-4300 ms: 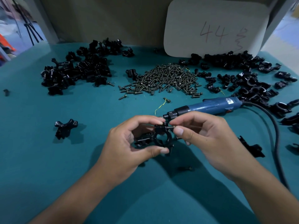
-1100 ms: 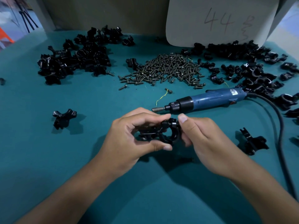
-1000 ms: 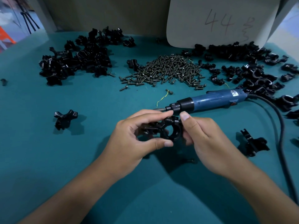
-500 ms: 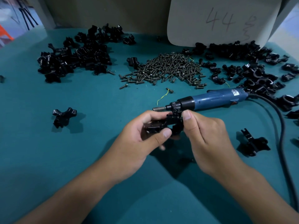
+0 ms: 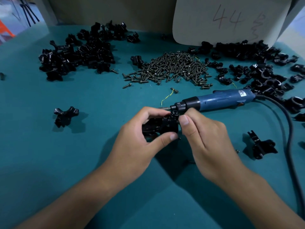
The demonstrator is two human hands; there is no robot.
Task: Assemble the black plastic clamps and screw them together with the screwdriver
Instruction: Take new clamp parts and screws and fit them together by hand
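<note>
Black plastic clamp assembly gripped in left hand, above teal table. Right hand pinching at clamp's upper right corner. Blue corded electric screwdriver lying just behind, long axis left-right, bit pointing left; nearer right hand.

Screw pile between two clamp heaps, screwdriver just before it.

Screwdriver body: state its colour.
Blue, with a black front collar; the head view shows the screwdriver clearly.
</note>
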